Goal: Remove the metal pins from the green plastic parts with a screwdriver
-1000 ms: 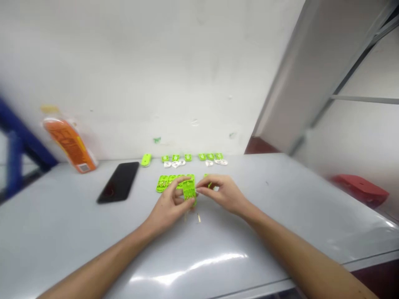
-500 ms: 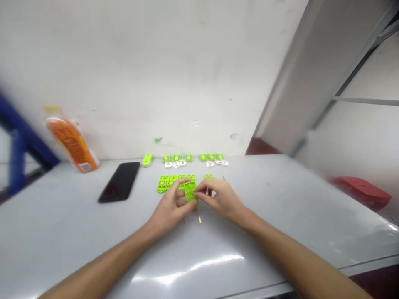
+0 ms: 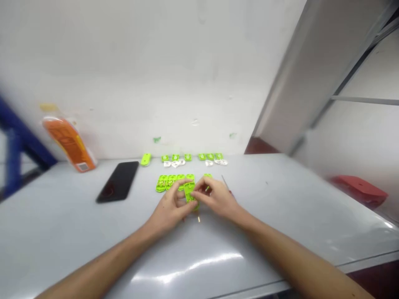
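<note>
My left hand [image 3: 168, 209] is closed round the edges of a small bright-green plastic shell [image 3: 188, 187], its open inner side facing me. The thumb and fingertips of my right hand [image 3: 221, 198] are pinched together against the inside of that shell; anything between them is hidden. Just behind my hands lies a row of similar green shells [image 3: 161, 183] with small metal parts inside. Another green shell [image 3: 208, 175] is partly covered by my right hand. A small brass-coloured piece [image 3: 198, 219] shows below the held shell.
Along the wall are smaller green pieces [image 3: 175, 157], white pieces [image 3: 175, 164] and a closed green case [image 3: 145, 160]. A black phone [image 3: 119, 182] and an orange bottle [image 3: 70, 143] are at left. A thin metal rod [image 3: 224, 180] lies behind my right hand. A red object [image 3: 358, 189] is at right.
My right fingertips have shifted slightly left, further over the inside of the green shell. My left hand keeps its hold. The whole view has moved a little.
</note>
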{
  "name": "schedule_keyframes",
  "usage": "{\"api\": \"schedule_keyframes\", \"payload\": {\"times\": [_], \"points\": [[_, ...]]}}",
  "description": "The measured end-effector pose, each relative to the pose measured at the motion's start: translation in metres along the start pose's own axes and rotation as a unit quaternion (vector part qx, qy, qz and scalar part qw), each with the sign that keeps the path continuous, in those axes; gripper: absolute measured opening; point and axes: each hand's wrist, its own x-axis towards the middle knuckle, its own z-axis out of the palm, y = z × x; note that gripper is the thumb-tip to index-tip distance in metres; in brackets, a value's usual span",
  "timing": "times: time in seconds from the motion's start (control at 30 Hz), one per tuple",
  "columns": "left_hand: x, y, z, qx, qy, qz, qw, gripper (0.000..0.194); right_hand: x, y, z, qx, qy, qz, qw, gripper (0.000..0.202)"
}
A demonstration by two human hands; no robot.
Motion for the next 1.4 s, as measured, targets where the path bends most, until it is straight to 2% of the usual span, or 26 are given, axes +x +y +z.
{"api": "schedule_keyframes", "payload": {"times": [0.1, 0.2, 0.3, 0.4, 0.6, 0.77, 0.97, 1.1, 1.23, 1.4], "points": [[0.002, 0.002, -0.002, -0.03, 0.005, -0.019, 0.999, 0.058, 0.003, 0.005, -0.002, 0.042, 0.006, 0.016, 0.999, 0.017], [0.007, 0.003, -0.007, -0.053, 0.046, -0.033, 0.997, 0.062, 0.005, 0.008, -0.007, 0.022, 0.006, 0.017, 1.0, 0.015], [0.011, 0.001, -0.015, -0.072, 0.097, -0.037, 0.992, 0.062, 0.003, 0.01, -0.009, -0.062, -0.057, 0.004, 0.996, 0.011], [0.014, -0.003, -0.019, -0.087, 0.123, -0.043, 0.988, 0.063, -0.001, 0.011, -0.004, -0.115, -0.12, -0.025, 0.986, 0.009], [0.015, -0.004, -0.018, -0.073, 0.125, -0.04, 0.989, 0.064, -0.003, 0.012, 0.01, -0.137, -0.139, -0.076, 0.978, 0.007], [0.015, -0.006, -0.019, -0.066, 0.122, -0.037, 0.99, 0.065, -0.001, 0.009, 0.01, -0.169, -0.184, -0.109, 0.962, 0.009], [0.015, -0.006, -0.02, -0.066, 0.118, -0.037, 0.99, 0.064, -0.004, 0.002, 0.009, -0.25, -0.191, -0.121, 0.941, 0.01], [0.015, -0.006, -0.02, -0.062, 0.125, -0.036, 0.99, 0.065, -0.005, -0.002, -0.003, -0.191, -0.196, -0.068, 0.959, 0.01], [0.014, -0.007, -0.02, -0.032, 0.126, -0.022, 0.991, 0.061, -0.003, -0.008, -0.02, -0.064, -0.19, -0.065, 0.978, 0.024], [0.012, -0.003, -0.016, -0.027, 0.11, -0.025, 0.993, 0.062, -0.002, -0.009, -0.029, 0.087, -0.221, -0.009, 0.971, 0.02]]}}
